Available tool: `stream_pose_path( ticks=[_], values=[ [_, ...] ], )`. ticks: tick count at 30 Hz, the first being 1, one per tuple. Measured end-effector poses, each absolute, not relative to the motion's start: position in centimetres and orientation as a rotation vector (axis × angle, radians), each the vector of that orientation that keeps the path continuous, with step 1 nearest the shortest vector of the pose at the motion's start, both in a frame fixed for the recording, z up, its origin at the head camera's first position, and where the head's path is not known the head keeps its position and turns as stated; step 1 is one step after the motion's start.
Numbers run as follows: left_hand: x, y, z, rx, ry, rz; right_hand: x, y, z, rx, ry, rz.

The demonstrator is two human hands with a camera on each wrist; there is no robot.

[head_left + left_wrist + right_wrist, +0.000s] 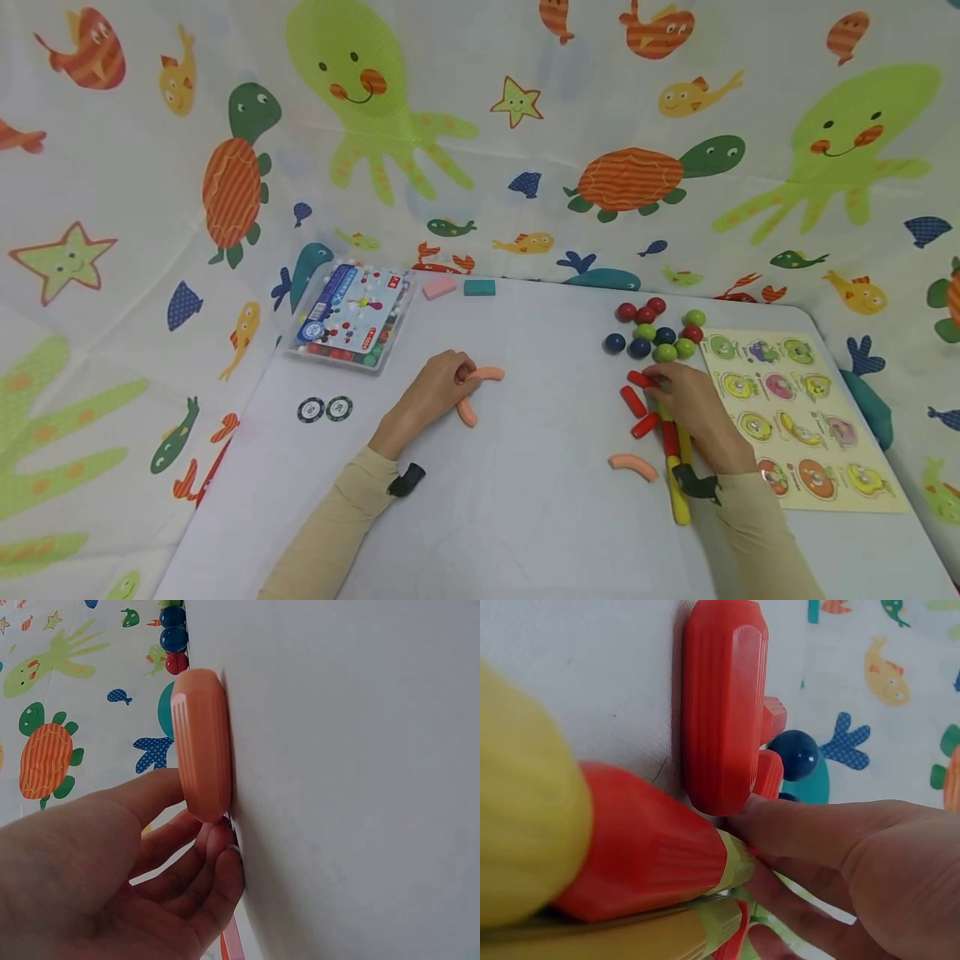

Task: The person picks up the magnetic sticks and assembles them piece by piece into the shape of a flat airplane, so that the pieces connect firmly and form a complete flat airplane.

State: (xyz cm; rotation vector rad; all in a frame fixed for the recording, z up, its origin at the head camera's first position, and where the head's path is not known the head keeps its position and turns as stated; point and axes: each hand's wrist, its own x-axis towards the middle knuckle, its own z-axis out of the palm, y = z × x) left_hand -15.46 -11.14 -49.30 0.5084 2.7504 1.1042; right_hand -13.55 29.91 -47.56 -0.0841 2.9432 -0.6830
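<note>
On white desk (525, 500): left hand (427, 396) fingers curled on orange curved piece (486, 375), right hand (693, 408) fingers pinching red stick (639, 379) below coloured balls (660, 333).

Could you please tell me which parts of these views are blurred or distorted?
Head view: evenly lit, sharp, edges bowed by the wide lens. Right wrist view: the yellow stick in the foreground is blurred, the red piece sharp. Left wrist view: the orange piece is sharp.

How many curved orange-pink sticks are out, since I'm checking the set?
3. Two curved orange-pink plastic sticks lie at the left hand: one by its fingertips, one just below. A third lies near the right wrist. Others may be hidden.
</note>
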Motion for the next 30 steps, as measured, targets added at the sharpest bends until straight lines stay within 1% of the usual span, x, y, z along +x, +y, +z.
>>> stream_pose_path(
  ticks=[6,13,19,24,30],
  values=[
    [-15.4,-11.1,-49.4,0.487,2.747,1.104,-13.5,30.0,-46.4,-0.102,2.934,-0.727],
    [-15.5,-11.1,-49.4,0.490,2.750,1.113,-13.8,28.8,-45.0,-0.298,3.089,-0.829],
    [-15.5,-11.1,-49.5,0.491,2.749,1.115,-13.9,25.3,-44.6,-0.477,3.083,-0.982],
    [-15.5,-11.1,-49.6,0.510,2.757,1.114,-14.4,21.4,-45.2,-0.608,2.967,-1.037],
    [-15.6,-11.0,-49.5,0.501,2.759,1.110,-15.2,17.6,-47.0,-0.639,2.831,-0.988]
  ],
)
